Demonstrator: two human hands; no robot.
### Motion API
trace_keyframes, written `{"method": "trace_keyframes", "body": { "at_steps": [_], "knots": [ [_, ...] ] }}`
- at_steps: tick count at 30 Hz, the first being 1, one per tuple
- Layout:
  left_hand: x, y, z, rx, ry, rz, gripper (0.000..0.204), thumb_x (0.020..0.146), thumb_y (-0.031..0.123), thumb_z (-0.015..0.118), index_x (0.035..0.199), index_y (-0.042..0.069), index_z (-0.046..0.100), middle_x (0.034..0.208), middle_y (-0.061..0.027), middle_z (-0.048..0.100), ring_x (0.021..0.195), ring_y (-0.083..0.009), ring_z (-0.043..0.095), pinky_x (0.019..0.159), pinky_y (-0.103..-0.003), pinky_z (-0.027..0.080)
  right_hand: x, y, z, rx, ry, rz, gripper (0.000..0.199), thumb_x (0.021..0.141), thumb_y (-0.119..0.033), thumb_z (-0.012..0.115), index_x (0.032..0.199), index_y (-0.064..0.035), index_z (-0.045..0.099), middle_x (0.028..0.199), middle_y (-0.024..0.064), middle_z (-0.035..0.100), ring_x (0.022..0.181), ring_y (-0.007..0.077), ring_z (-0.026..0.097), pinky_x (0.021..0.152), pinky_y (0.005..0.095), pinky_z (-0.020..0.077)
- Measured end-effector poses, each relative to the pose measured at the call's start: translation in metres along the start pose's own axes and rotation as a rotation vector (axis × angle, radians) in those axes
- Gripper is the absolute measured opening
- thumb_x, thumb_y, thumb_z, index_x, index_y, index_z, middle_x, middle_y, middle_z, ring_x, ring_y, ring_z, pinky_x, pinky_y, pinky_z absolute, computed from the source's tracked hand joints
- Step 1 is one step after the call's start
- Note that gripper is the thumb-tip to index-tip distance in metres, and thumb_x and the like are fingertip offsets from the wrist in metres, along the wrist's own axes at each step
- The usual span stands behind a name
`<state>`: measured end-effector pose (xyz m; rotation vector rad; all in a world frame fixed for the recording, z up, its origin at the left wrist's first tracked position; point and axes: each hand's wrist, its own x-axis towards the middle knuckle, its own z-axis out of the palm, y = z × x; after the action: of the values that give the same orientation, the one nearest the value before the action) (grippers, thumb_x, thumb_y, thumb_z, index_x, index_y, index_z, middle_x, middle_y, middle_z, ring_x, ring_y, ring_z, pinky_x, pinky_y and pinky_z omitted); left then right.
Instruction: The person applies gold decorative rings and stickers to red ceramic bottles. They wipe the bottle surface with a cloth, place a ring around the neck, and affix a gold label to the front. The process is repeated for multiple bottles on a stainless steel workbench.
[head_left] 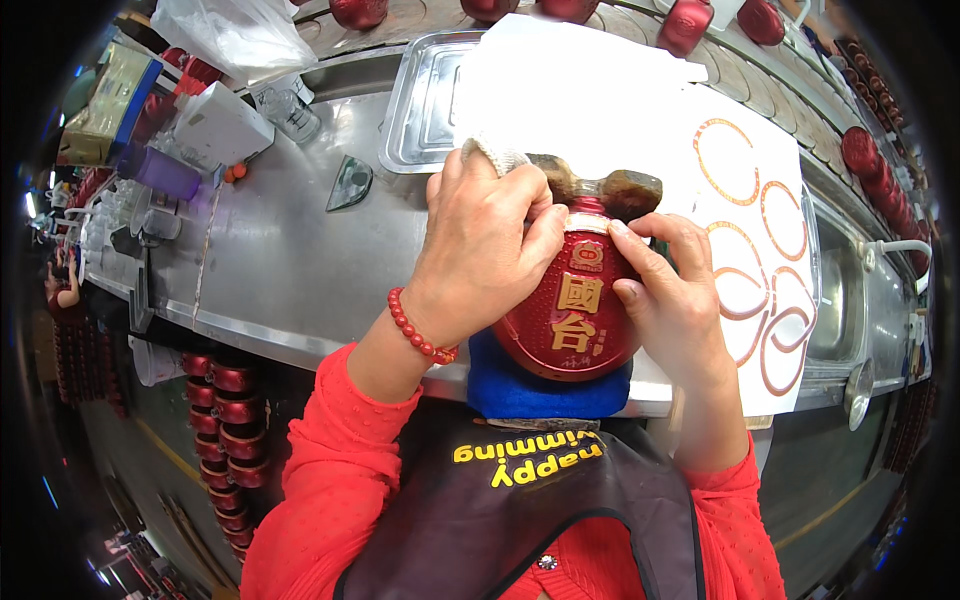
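A rounded red bottle [577, 335] with raised gold characters lies tilted, its neck away from me, on a blue cloth pad [545, 385]. Round its neck runs a pale gold-edged band [588, 222]. My left hand [485, 230] is curled closed over the left of the neck, its thumb against the band; a bunched white cloth [497, 155] is tucked in its fingers. With thumb and forefinger, my right hand [672, 295] grips the bottle at the band's right end. Two dark brown blocks [634, 194] flank the neck; my left fingers partly hide one.
White paper [740, 215] on the right bears several red-and-gold ring strips [783, 220]. Beyond my left hand are a metal tray [415, 110] and a small dark glass-like piece [350, 183]. A sink [835, 320] lies right; red bottles [686, 25] line the far side.
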<state>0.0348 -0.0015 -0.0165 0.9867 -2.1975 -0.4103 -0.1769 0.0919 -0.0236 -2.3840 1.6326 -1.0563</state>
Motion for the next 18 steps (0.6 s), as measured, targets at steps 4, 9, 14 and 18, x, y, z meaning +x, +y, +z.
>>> {"method": "trace_keyframes", "body": {
  "at_steps": [4, 9, 14, 18],
  "knots": [
    [-0.0001, 0.0009, -0.0002, 0.007, -0.003, -0.009, 0.015, 0.088, 0.019, 0.072, 0.082, 0.007, 0.065, 0.089, -0.0167, 0.058, 0.093, -0.0347, 0.054, 0.083, -0.047, 0.041, 0.0003, 0.002, 0.0005, -0.008, 0.013, -0.043, 0.042, 0.084, -0.009, 0.077, 0.125, -0.0029, 0.07, 0.118, 0.0151, 0.061, 0.11, 0.0358, 0.058, 0.095, 0.046, 0.0493],
    [0.0, 0.001, 0.0004, 0.004, 0.006, -0.008, 0.016, 0.088, 0.019, 0.072, 0.082, 0.007, 0.064, 0.088, -0.017, 0.057, 0.093, -0.0347, 0.054, 0.083, -0.047, 0.041, -0.0002, 0.0021, 0.0008, -0.008, 0.01, -0.018, 0.042, 0.081, -0.008, 0.076, 0.123, -0.0009, 0.072, 0.119, 0.0148, 0.063, 0.116, 0.0339, 0.058, 0.1, 0.0449, 0.0491],
    [-0.0002, 0.0005, 0.0002, -0.004, 0.003, -0.006, 0.016, 0.089, 0.02, 0.072, 0.081, 0.007, 0.064, 0.088, -0.0175, 0.057, 0.093, -0.0347, 0.054, 0.083, -0.047, 0.041, 0.0017, 0.0029, 0.0019, -0.005, 0.029, -0.04, 0.04, 0.084, -0.007, 0.077, 0.124, -0.0026, 0.07, 0.117, 0.0151, 0.061, 0.11, 0.0359, 0.058, 0.095, 0.0455, 0.0494],
    [-0.0005, 0.0001, 0.0003, 0.003, 0.005, -0.007, 0.016, 0.089, 0.02, 0.071, 0.082, 0.007, 0.065, 0.088, -0.0173, 0.058, 0.093, -0.0349, 0.054, 0.083, -0.048, 0.041, 0.001, 0.0035, 0.0031, -0.01, 0.029, -0.029, 0.039, 0.084, -0.007, 0.077, 0.123, -0.0025, 0.07, 0.117, 0.015, 0.061, 0.11, 0.0358, 0.058, 0.095, 0.0456, 0.0494]
  ]
}}
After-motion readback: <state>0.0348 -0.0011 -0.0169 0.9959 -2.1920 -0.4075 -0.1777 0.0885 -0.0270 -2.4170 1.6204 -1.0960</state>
